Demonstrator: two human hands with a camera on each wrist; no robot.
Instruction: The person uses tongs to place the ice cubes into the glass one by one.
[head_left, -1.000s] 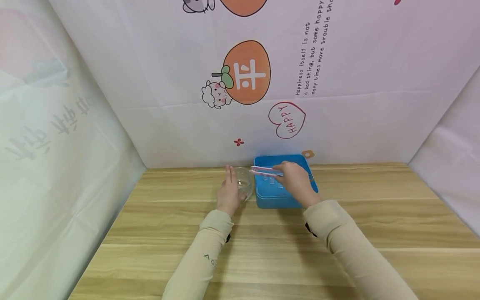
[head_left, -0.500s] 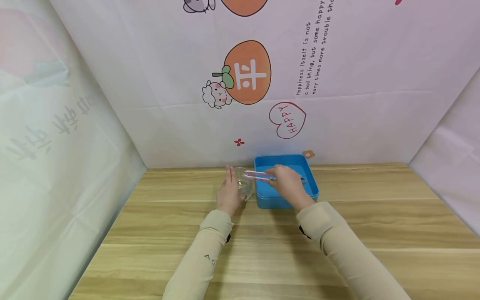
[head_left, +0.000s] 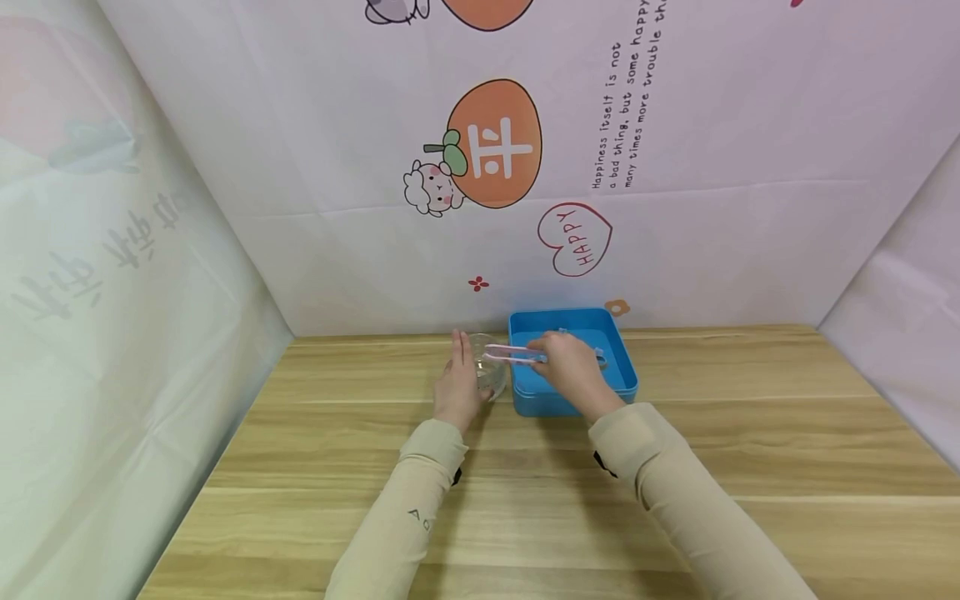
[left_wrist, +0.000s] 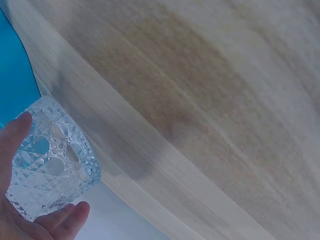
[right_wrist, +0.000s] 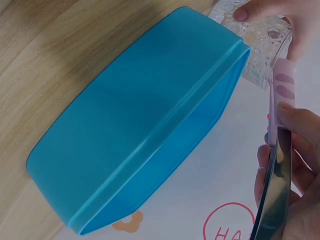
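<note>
In the head view my left hand (head_left: pixel 455 387) holds a clear cut-glass bowl (head_left: pixel 491 381) from its left side. The left wrist view shows the diamond-patterned glass (left_wrist: pixel 55 155) between thumb and fingers. My right hand (head_left: pixel 572 373) grips tongs (head_left: pixel 516 354) with pink ends and a shiny metal body. Their pink tips point left and overlap the bowl's opening; they look slightly parted. Close up in the right wrist view, thumb and fingers pinch the tongs (right_wrist: pixel 283 95) where pink meets metal. Whatever may lie between the tips is not visible.
A blue open-topped box (head_left: pixel 551 405) stands right of the bowl, partly hidden under my right hand. Behind both rises a white printed backdrop (head_left: pixel 360 267). The wooden table (head_left: pixel 525 508) stretches toward me.
My right hand has carried the tongs left, bringing their pink tips from the box's left edge to over the glass bowl. The left hand and bowl have stayed put.
</note>
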